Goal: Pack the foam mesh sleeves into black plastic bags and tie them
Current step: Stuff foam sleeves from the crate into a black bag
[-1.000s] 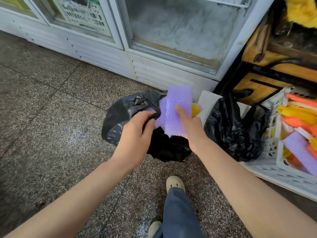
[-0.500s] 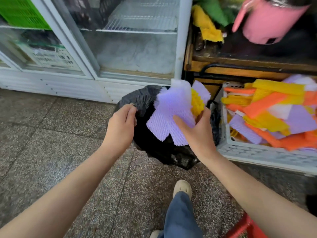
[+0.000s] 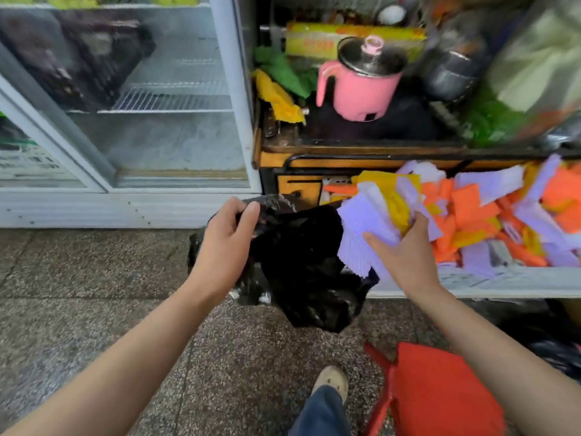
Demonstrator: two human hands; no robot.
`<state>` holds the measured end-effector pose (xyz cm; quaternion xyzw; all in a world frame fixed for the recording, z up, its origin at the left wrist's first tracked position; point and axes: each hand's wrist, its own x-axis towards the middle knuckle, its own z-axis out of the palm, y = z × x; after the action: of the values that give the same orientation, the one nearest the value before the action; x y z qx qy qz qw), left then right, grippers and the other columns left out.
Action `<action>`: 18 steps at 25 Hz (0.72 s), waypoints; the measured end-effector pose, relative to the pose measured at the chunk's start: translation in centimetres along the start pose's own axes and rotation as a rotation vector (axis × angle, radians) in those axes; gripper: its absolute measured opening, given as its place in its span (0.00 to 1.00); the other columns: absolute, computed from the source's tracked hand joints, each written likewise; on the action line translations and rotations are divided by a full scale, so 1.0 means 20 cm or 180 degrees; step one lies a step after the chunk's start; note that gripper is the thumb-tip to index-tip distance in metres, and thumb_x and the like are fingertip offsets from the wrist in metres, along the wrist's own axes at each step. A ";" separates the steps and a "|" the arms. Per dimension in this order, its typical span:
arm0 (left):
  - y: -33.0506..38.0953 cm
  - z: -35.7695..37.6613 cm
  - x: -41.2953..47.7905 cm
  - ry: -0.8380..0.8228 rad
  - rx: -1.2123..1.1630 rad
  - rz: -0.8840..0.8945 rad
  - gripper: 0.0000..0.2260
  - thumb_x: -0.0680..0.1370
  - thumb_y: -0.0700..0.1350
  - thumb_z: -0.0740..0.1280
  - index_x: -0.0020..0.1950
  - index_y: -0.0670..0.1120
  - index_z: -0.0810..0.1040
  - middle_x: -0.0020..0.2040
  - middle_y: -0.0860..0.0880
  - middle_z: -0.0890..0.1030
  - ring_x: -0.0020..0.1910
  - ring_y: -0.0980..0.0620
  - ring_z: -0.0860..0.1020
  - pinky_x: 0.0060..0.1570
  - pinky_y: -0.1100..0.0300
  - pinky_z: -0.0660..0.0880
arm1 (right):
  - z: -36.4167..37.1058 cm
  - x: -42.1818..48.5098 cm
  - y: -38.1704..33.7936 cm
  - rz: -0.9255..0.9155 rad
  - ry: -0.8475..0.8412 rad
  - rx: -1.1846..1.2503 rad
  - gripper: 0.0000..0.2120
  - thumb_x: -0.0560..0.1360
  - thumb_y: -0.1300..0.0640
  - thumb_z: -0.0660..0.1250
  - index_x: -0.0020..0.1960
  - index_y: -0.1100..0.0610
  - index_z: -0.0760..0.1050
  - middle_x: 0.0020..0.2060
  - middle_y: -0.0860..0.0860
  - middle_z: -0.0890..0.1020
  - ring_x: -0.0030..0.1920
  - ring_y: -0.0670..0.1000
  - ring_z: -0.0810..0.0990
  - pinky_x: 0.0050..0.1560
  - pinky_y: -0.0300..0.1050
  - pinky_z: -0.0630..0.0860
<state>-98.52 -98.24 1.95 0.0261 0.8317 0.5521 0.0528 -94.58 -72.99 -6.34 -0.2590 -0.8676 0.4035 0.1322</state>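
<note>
1. A bunch of purple and yellow foam mesh sleeves (image 3: 374, 221) sits in the right hand (image 3: 405, 253), fingers curled round it, just beside the black bag (image 3: 301, 262).
2. The left hand (image 3: 226, 243) pinches the bag's rim, holding it above the floor (image 3: 78, 294).
3. More sleeves fill the white crate (image 3: 503, 280) to the right.

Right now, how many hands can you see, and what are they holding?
2. The left hand grips the rim of the black bag; the right hand holds a bundle of purple and yellow foam sleeves beside the bag. No other hands show.
</note>
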 end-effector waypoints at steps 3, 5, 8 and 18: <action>0.10 0.13 0.04 -0.0131 -0.0169 -0.0228 0.14 0.81 0.52 0.57 0.40 0.45 0.66 0.36 0.48 0.67 0.33 0.56 0.66 0.37 0.60 0.65 | -0.15 0.09 -0.04 -0.0233 0.0230 0.0213 0.34 0.67 0.50 0.75 0.64 0.61 0.62 0.51 0.49 0.68 0.48 0.47 0.68 0.45 0.39 0.64; 0.16 0.22 0.09 -0.0274 -0.0493 -0.0352 0.15 0.81 0.54 0.57 0.43 0.43 0.68 0.38 0.47 0.67 0.37 0.53 0.67 0.40 0.57 0.66 | -0.25 0.15 -0.09 -0.0319 0.0333 0.0447 0.33 0.67 0.51 0.76 0.63 0.60 0.62 0.50 0.48 0.71 0.49 0.47 0.70 0.46 0.37 0.64; 0.25 0.34 0.18 -0.0737 -0.1157 -0.0643 0.23 0.71 0.62 0.69 0.52 0.43 0.73 0.43 0.50 0.77 0.43 0.54 0.76 0.47 0.57 0.72 | -0.36 0.22 -0.16 -0.0572 0.0252 0.0792 0.33 0.67 0.52 0.76 0.64 0.58 0.63 0.47 0.43 0.73 0.47 0.43 0.73 0.47 0.38 0.70; 0.23 0.56 0.44 -0.1418 0.1554 -0.0041 0.10 0.74 0.43 0.71 0.36 0.55 0.77 0.37 0.58 0.78 0.42 0.57 0.76 0.36 0.72 0.66 | -0.66 0.65 0.00 -0.0253 -0.0015 -0.0022 0.41 0.69 0.50 0.75 0.73 0.58 0.57 0.67 0.52 0.69 0.65 0.52 0.70 0.50 0.38 0.66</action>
<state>-106.04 -85.32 1.37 0.1528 0.9076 0.3169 0.2291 -99.57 -57.48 2.45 -0.2238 -0.8789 0.3955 0.1451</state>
